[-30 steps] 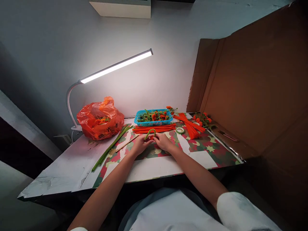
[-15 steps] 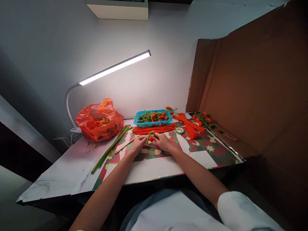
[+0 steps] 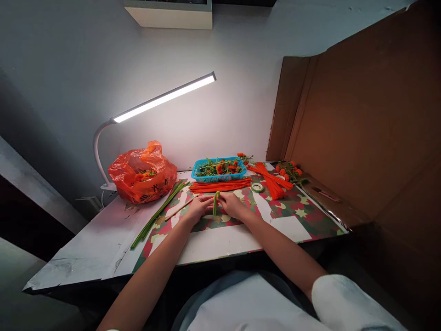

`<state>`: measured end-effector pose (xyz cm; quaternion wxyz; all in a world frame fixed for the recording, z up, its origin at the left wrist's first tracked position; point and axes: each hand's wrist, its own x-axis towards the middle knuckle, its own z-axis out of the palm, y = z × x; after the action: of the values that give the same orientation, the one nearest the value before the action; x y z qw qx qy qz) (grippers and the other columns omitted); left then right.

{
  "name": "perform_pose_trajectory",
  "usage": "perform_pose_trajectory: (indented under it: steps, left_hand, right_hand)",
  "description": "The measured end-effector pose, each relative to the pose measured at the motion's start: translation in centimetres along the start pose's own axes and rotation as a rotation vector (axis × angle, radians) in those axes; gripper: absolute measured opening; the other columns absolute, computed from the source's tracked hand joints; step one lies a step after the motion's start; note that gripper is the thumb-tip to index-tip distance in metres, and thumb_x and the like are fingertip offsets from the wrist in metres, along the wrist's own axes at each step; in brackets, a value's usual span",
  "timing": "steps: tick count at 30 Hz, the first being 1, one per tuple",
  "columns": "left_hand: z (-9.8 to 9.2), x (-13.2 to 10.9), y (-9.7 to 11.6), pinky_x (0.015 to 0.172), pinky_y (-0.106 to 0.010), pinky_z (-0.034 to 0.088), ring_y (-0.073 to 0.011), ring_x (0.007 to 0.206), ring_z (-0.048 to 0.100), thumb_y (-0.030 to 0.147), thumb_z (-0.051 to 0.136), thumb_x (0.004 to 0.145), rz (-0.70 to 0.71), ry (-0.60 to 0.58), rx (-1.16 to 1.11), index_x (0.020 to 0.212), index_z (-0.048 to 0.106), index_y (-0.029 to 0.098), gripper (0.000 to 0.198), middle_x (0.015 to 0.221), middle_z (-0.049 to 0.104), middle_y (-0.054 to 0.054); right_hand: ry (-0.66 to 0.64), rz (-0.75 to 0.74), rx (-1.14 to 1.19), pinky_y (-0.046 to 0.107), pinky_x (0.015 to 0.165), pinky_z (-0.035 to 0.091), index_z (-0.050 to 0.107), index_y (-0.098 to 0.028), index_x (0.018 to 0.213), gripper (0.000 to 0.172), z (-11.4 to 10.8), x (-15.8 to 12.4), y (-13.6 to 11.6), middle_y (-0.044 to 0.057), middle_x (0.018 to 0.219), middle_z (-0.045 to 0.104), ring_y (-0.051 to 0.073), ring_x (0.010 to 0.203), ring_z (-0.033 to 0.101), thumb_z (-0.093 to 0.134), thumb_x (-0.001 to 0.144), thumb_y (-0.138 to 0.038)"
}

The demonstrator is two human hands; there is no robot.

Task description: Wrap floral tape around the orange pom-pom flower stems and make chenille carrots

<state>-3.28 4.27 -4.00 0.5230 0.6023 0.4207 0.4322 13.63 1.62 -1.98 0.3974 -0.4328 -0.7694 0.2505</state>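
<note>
Between my hands a bent green pipe cleaner (image 3: 216,203) stands over the middle of the table, its fold at the top and one end hanging down. My right hand (image 3: 232,204) pinches it near the fold from the right. On the other side my left hand (image 3: 200,205) has its fingers curled against the work, with the fingertips partly hidden. Just beyond lies a bundle of orange pipe cleaners (image 3: 220,185). To the left of my left hand are a thin wooden stick (image 3: 178,209) and a bundle of green pipe cleaners (image 3: 156,219).
A blue basket (image 3: 202,177) holds orange flowers with green stems. Left of it sits an orange plastic bag (image 3: 161,184) beneath a lit lamp (image 3: 165,97). Toward the right lie green tape (image 3: 257,187), more orange pipe cleaners (image 3: 272,183), orange flowers (image 3: 289,171) and a cutter (image 3: 325,193).
The green pipe cleaner has turned from an open hook to a narrow, nearly upright shape. The orange piece seen beneath it earlier is now hidden. Both hands stay in about the same place.
</note>
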Motion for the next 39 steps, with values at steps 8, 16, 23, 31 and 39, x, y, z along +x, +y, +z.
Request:
perform_pose_trajectory:
  steps: [8, 16, 23, 31, 39]
  left_hand:
    - [0.6, -0.9, 0.9, 0.081, -0.035, 0.055, -0.0222, 0.086, 0.069, 0.042, 0.078, 0.063, 0.275, 0.092, 0.120, 0.092, 0.074, 0.016, 0.039, 0.096, 0.074, -0.009]
    - [0.9, -2.1, 2.2, 0.079, -0.034, 0.058, -0.0203, 0.089, 0.068, 0.034, 0.068, 0.078, 0.599, 0.071, 0.404, 0.095, 0.073, 0.020, 0.023, 0.099, 0.073, -0.008]
    - [1.1, -1.2, 1.6, 0.079, -0.033, 0.056, -0.0193, 0.084, 0.068, 0.040, 0.071, 0.074, 0.417, 0.068, 0.170, 0.096, 0.068, 0.016, 0.033, 0.096, 0.072, -0.008]
    - [0.8, -0.8, 1.6, 0.074, -0.033, 0.056, -0.0184, 0.077, 0.068, 0.047, 0.079, 0.059, 0.126, 0.073, -0.144, 0.087, 0.064, 0.016, 0.044, 0.086, 0.071, -0.006]
    - [1.1, -0.9, 1.7, 0.069, -0.028, 0.053, -0.0160, 0.072, 0.066, 0.041, 0.083, 0.052, 0.122, 0.080, -0.151, 0.080, 0.066, 0.015, 0.042, 0.081, 0.070, -0.004]
  right_hand:
    - [-0.049, 0.285, 0.365, 0.022, 0.049, 0.036, 0.054, -0.018, 0.069, 0.021, 0.2, 0.8, 0.8, -0.004, 0.056, 0.047, 0.010, 0.050, 0.041, 0.054, 0.084, -0.033]
    - [-0.301, 0.431, 0.721, 0.024, 0.050, 0.041, 0.041, -0.019, 0.056, 0.035, -1.4, 0.6, -0.1, -0.005, 0.049, 0.039, 0.009, 0.046, 0.036, 0.055, 0.083, -0.037]
    - [-0.236, 0.505, 0.831, 0.023, 0.048, 0.038, 0.044, -0.019, 0.059, 0.027, -1.0, 0.9, 0.2, -0.004, 0.049, 0.042, 0.008, 0.044, 0.038, 0.054, 0.080, -0.032]
    - [0.034, 0.281, 0.815, 0.021, 0.059, 0.042, 0.054, -0.020, 0.092, 0.049, -0.2, 0.7, 0.3, -0.006, 0.070, 0.055, 0.009, 0.063, 0.051, 0.080, 0.050, -0.020]
    - [0.185, 0.140, 0.628, 0.023, 0.053, 0.038, 0.052, -0.019, 0.077, 0.037, 0.6, 0.8, 0.5, -0.006, 0.063, 0.048, 0.010, 0.058, 0.046, 0.076, 0.059, -0.041]
